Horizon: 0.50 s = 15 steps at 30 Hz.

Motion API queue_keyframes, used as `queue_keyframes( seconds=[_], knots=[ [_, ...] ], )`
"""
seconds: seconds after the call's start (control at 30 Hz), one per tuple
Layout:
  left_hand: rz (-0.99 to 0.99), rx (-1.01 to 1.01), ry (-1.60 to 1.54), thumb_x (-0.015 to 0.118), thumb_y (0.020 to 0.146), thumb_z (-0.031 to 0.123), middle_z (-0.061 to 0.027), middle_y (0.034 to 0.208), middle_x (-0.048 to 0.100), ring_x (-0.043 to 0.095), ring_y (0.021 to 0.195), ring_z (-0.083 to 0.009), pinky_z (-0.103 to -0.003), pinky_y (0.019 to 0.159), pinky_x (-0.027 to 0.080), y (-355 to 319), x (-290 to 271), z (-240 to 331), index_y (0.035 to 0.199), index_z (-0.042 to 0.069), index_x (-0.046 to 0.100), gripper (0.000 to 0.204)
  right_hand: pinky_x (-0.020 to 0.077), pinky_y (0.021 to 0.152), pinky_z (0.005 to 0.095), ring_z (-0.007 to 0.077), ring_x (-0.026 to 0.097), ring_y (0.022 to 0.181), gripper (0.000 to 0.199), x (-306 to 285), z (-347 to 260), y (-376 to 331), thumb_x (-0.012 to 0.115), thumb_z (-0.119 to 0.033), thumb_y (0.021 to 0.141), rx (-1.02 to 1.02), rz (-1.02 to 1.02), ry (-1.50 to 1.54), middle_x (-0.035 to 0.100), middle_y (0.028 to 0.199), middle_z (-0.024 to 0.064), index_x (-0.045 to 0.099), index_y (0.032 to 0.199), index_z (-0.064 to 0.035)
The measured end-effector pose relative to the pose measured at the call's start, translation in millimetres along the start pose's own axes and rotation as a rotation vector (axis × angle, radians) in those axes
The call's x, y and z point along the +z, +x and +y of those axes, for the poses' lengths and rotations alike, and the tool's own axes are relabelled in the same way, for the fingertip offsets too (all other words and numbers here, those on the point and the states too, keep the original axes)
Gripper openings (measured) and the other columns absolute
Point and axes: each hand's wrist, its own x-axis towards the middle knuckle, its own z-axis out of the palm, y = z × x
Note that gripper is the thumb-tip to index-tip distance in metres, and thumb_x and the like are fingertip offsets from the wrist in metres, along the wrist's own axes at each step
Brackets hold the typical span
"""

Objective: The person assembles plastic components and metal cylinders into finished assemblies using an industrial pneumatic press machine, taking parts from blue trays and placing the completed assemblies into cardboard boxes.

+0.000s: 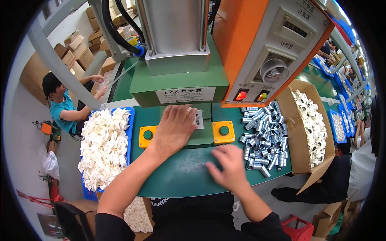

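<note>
My left hand (172, 130) reaches under the green press head (181, 86) to the fixture, its fingers bent close together. A cream-coloured sliver shows by its fingertips, but most of what they grip is hidden. Just right of those fingers is a small metal plate (198, 119) on the fixture. Over the green table's front part hovers my right hand (230, 168), thumb spread from the fingers and nothing in it. Close to its thumb, a small ring shape (200, 166) shows on the tabletop. Short silver metal sleeves (265, 138) lie piled to its right.
Yellow boxes with green buttons (147, 135) flank the fixture. A blue tray (131, 120) heaped with white plastic parts (105, 148) stands left. At right are a cardboard box (291, 120) of similar parts and an orange control cabinet (241, 48). Another person (68, 106) works at far left.
</note>
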Motion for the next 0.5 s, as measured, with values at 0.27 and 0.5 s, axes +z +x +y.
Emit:
queue_keyframes(
  seconds=[0.27, 0.5],
  knots=[
    [0.037, -0.063, -0.247, 0.067, 0.092, 0.013, -0.0151, 0.136, 0.057, 0.055, 0.124, -0.0347, -0.049, 0.111, 0.042, 2.0, -2.1, 3.6, 0.137, -0.001, 0.054, 0.050, 0.0464, 0.086, 0.0398, 0.0298, 0.060, 0.099, 0.032, 36.8, -13.6, -19.2, 0.083, -0.011, 0.080, -0.010, -0.208, 0.083, 0.065, 0.106, 0.0085, 0.071, 0.109, -0.0043],
    [0.078, 0.028, -0.142, 0.064, 0.093, 0.009, -0.0162, 0.131, 0.059, 0.056, 0.121, -0.0366, -0.049, 0.108, 0.044, -0.3, 0.5, 2.8, 0.134, -0.002, 0.057, 0.043, 0.0546, 0.079, 0.0393, 0.0319, 0.066, 0.091, 0.027, 35.1, -10.5, -24.6, 0.082, -0.006, 0.081, 0.050, -0.110, 0.144, 0.066, 0.103, 0.0102, 0.072, 0.106, -0.0030]
  ],
)
